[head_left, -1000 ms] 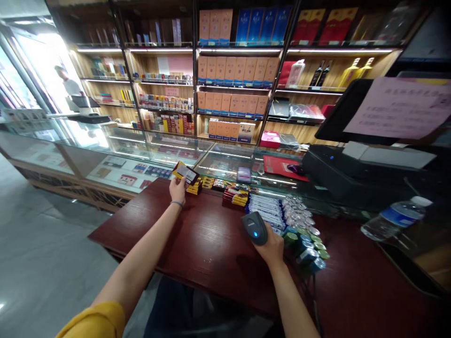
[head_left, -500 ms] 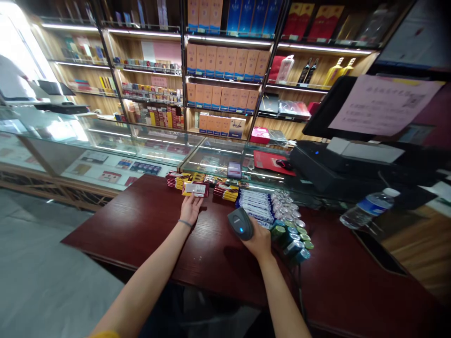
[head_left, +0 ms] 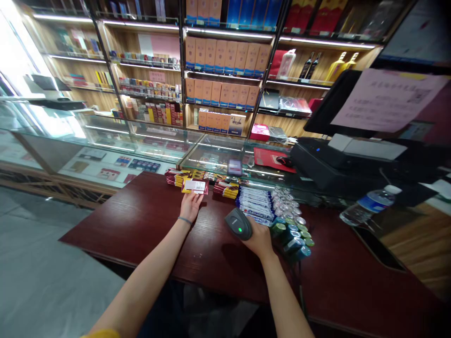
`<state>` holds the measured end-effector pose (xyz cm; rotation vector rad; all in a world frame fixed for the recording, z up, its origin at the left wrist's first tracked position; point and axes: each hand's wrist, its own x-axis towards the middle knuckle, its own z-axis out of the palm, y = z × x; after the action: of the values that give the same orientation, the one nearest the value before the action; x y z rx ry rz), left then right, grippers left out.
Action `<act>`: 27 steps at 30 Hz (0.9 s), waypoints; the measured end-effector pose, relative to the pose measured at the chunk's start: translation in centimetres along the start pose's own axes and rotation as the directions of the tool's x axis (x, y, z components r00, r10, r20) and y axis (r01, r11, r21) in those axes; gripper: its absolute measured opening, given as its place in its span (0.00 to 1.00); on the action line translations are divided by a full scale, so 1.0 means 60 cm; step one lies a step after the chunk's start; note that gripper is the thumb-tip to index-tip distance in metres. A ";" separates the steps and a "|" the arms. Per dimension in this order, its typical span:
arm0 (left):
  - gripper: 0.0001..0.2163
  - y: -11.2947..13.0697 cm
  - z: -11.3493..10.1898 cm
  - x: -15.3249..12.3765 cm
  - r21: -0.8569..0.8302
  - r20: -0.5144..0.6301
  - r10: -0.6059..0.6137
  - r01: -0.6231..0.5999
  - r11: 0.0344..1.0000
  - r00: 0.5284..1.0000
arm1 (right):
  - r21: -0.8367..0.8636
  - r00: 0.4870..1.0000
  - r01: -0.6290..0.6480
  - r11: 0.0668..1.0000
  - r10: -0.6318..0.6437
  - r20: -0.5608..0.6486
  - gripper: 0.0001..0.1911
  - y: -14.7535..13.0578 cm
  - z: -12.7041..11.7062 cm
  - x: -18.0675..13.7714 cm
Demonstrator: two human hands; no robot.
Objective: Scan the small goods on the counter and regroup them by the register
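My left hand (head_left: pixel 190 206) grips the near edge of a red and yellow snack packet (head_left: pixel 195 186), its white barcode label turned up. In my right hand (head_left: pixel 259 237) is a dark grey barcode scanner (head_left: pixel 238 224) with a green light glowing on top; its head points toward the packet. Stacked red and yellow packets (head_left: pixel 177 177) lie behind the left hand, and another such stack (head_left: pixel 226 189) sits to the right of the held packet. Beyond the scanner are rows of blue and white wrapped sticks (head_left: pixel 255 205), with green and blue tubes (head_left: pixel 291 237) beside my right wrist.
Silver-topped pieces (head_left: pixel 284 201) stand behind the tubes. A water bottle (head_left: pixel 369 205) and a black monitor (head_left: pixel 331 103) are at the right. A glass display counter (head_left: pixel 155 143) borders the dark red table (head_left: pixel 130 216). The scanner's cable hangs near my right forearm.
The light on the scanner has turned from blue to green. The scanner has shifted slightly left, and the packet's label is tilted a little more upward.
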<state>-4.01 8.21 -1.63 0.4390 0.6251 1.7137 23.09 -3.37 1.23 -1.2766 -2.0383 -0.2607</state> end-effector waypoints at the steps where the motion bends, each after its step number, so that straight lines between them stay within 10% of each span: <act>1: 0.05 0.000 -0.001 0.001 -0.012 -0.018 -0.008 0.008 1.000 1.000 | 0.006 1.000 -0.007 1.000 0.007 -0.019 0.20 -0.001 -0.001 0.000; 14: 0.07 0.001 0.001 -0.001 -0.009 -0.056 0.002 -0.002 1.000 0.998 | -0.058 0.947 -0.087 0.995 0.064 -0.315 0.20 0.020 0.003 -0.009; 20: 0.09 -0.003 0.011 -0.012 0.267 -0.050 0.191 -0.171 0.948 0.980 | -0.079 0.926 -0.124 0.989 0.086 -0.367 0.20 0.017 -0.002 -0.007; 24: 0.11 -0.007 0.018 -0.036 0.689 0.239 0.467 -0.487 0.536 0.851 | -0.076 0.910 -0.131 0.989 0.089 -0.404 0.21 0.020 -0.001 -0.008; 27: 0.12 -0.013 0.023 -0.055 0.729 0.574 0.399 -0.668 0.148 0.715 | -0.081 0.901 -0.134 0.988 0.088 -0.425 0.22 0.021 -0.001 -0.008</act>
<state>-1.84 5.35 -0.88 1.9134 1.3627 1.7398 24.32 -3.09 0.73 -1.2690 -1.5957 -0.5508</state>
